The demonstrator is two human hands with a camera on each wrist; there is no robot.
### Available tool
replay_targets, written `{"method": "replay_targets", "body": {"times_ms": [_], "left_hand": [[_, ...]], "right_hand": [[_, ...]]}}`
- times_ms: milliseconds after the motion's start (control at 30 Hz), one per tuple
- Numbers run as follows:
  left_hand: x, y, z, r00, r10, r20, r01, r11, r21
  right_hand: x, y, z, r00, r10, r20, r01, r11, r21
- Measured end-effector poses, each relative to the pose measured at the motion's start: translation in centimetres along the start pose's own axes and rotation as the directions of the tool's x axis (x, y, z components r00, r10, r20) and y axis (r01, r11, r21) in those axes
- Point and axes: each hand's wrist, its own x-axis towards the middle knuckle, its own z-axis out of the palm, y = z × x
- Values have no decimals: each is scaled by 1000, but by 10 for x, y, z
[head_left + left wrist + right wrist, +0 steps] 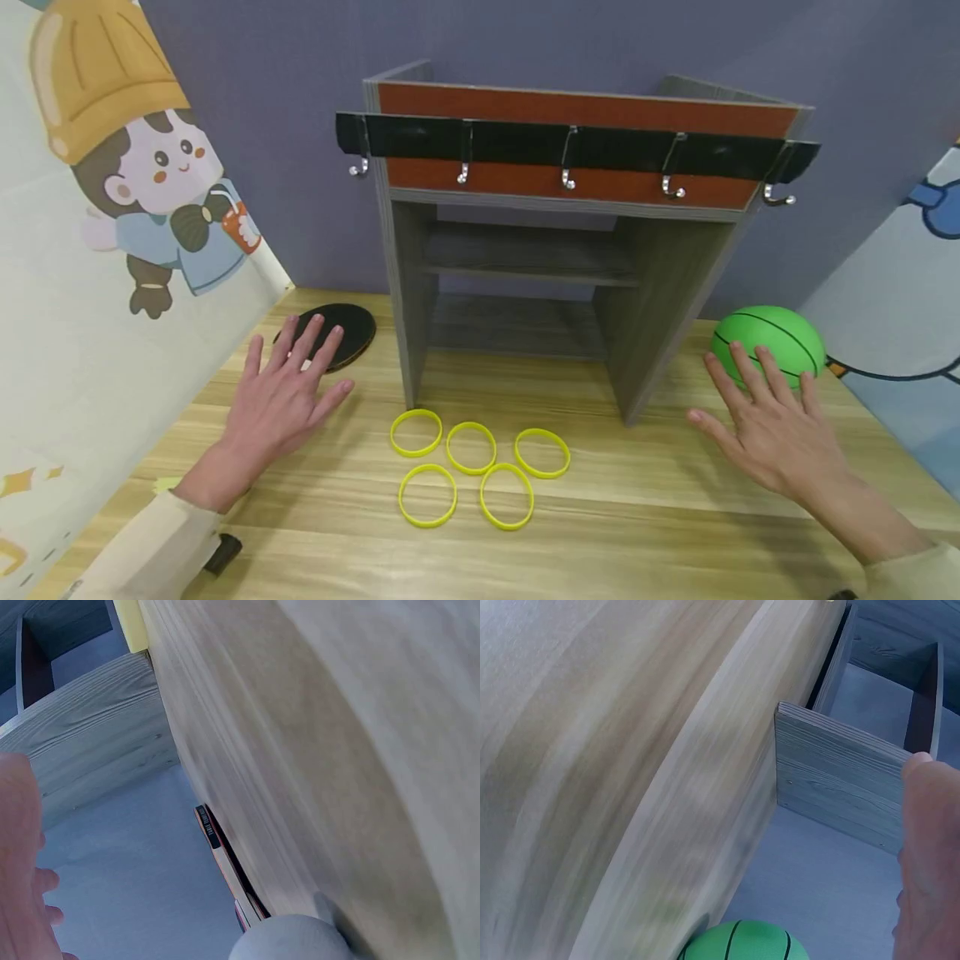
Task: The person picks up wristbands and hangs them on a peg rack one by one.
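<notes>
My left hand [279, 407] is held over the left of the table with fingers spread, holding nothing. Beyond its fingertips lies a round black table tennis paddle [348, 327], partly hidden by the fingers. A white ball [291, 941] shows beside the paddle's edge in the left wrist view. On the right, my right hand [783, 437] hovers palm down, fingers apart and nothing in them. Its fingertips overlap a green ball [776, 333] with black lines in the head view. Several yellow rings [427, 523] lie flat on the table between the hands.
A grey wooden shelf unit [667, 275] stands at the back centre. Across its red-brown front runs a black rail [517, 143] with several silver hooks [567, 179]. Walls with cartoon pictures [161, 183] flank the wooden table [600, 533].
</notes>
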Motion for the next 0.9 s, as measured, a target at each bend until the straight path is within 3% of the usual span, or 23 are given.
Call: {"method": "replay_targets", "body": {"times_ms": [900], "left_hand": [[0,2,4,1000,15,-6,-15,1000,-9]], "right_hand": [[-2,-1,2,1000,-6,-17,6,1000,-22]]}}
